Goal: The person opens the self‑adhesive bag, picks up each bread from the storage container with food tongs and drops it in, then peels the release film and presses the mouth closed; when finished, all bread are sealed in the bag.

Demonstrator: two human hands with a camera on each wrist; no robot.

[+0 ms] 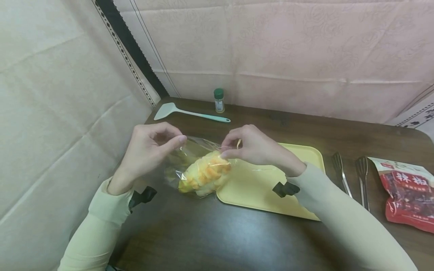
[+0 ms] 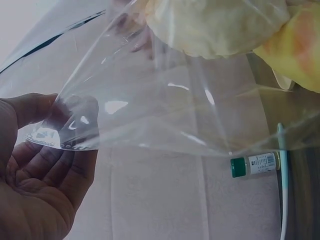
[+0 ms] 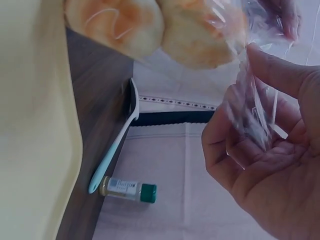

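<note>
A clear plastic bag (image 2: 130, 115) with a yellow and orange bread roll (image 1: 205, 173) inside hangs between the two hands, over the left end of the yellow tray. My left hand (image 1: 149, 148) pinches the bag's upper left edge between thumb and fingers. At the upper right corner my right hand (image 1: 252, 146) pinches the film, and in the right wrist view some of it is bunched in the curled fingers (image 3: 220, 145). The roll's lumpy, pale dough (image 3: 195, 35) shows through the film in both wrist views.
The yellow tray (image 1: 251, 188) lies on the dark table (image 1: 203, 233). Behind are a pale blue spatula (image 1: 200, 114) and a green-capped spice jar (image 1: 219, 101). To the right lie two metal utensils (image 1: 362, 180) and a red packet (image 1: 407, 195). Cloth walls (image 1: 288, 56) stand behind and left.
</note>
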